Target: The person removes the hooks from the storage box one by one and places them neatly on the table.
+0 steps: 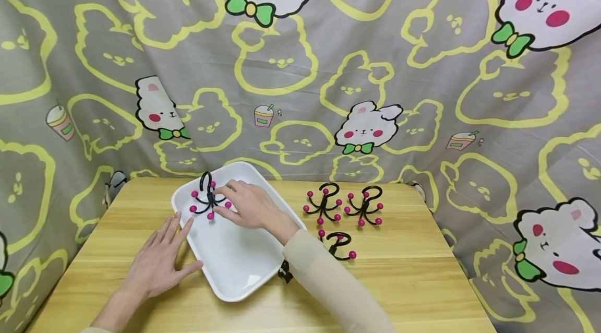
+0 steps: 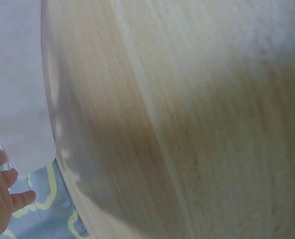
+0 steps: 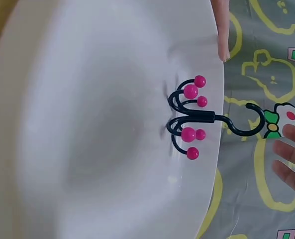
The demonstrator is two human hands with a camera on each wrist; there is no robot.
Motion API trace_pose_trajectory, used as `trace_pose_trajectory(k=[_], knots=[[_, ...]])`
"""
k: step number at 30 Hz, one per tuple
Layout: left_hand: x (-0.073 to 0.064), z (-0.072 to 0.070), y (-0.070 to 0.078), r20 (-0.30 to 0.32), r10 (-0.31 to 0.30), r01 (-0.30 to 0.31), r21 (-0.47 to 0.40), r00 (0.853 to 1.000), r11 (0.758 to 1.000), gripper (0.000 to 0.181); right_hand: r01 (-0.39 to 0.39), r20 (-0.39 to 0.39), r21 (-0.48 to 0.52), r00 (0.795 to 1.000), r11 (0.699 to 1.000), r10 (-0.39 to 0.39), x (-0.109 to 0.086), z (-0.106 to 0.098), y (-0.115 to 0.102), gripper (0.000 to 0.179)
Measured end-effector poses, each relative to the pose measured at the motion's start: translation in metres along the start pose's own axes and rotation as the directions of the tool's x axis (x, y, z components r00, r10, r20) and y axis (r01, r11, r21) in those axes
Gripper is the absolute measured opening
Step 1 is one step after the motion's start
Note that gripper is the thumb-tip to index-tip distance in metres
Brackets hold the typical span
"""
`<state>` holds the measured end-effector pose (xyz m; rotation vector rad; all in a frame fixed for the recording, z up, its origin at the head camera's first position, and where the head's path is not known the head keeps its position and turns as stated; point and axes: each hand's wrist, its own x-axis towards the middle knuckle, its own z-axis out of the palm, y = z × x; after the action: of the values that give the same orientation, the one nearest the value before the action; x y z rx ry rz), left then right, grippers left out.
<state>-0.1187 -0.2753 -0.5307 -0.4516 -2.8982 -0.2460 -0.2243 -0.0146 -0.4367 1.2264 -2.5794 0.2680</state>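
Observation:
A black swivel hook rack (image 1: 209, 198) with several pink ball tips stands upright at the far end of a white tray (image 1: 235, 254). My right hand (image 1: 249, 205) hovers over the tray beside it. The right wrist view shows a gap between the rack (image 3: 194, 116) and the loosely extended right fingers (image 3: 291, 154). My left hand (image 1: 157, 260) is spread at the tray's left side, fingertips at the rim. The left wrist view shows the left hand (image 2: 0, 199) near the tray's outer wall (image 2: 18, 84).
Two similar hook racks, one left (image 1: 322, 206) and one right (image 1: 364, 207), stand on the wooden table (image 1: 413, 270). Another rack (image 1: 339, 241) is partly hidden by my right sleeve. A black piece (image 1: 285, 272) shows under that arm. A patterned curtain (image 1: 300, 108) hangs behind.

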Motion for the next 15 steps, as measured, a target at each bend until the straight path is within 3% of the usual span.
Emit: trace_pose_trajectory(k=[6,15], knots=[[0.0,0.002,-0.001,-0.023,0.008,-0.008,0.004,1.0,1.0,0.11,-0.011,0.026,-0.022,1.0,1.0,0.012,0.019,0.001,0.005,0.045],[0.0,0.002,0.001,-0.003,0.0,0.0,-0.001,1.0,1.0,0.112,-0.035,0.123,-0.031,0.992,0.999,0.038,0.045,0.004,0.011,0.048]])
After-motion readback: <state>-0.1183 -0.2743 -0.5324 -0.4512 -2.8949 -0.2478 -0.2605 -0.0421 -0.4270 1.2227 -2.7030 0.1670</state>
